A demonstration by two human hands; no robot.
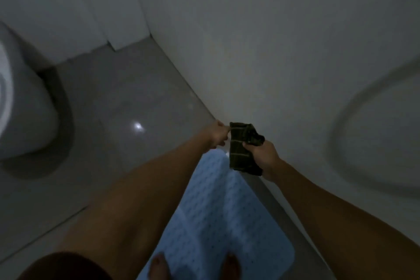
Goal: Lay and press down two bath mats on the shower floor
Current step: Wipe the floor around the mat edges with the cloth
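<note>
A pale blue bath mat (216, 218) with a bumpy, dotted surface lies flat on the floor along the right-hand wall; my bare feet stand on its near end. A dark green folded mat or cloth with light stripes (243, 148) hangs in the air above the blue mat's far end. My left hand (217, 134) pinches its upper left edge. My right hand (261, 154) grips its right side. The room is dim and the dark piece's lower part hangs loose.
A white toilet (25, 109) stands at the left. Grey glossy floor tiles (118, 109) stretch ahead to a corner of white walls. A grey hose (354, 107) loops down the right wall (272, 52).
</note>
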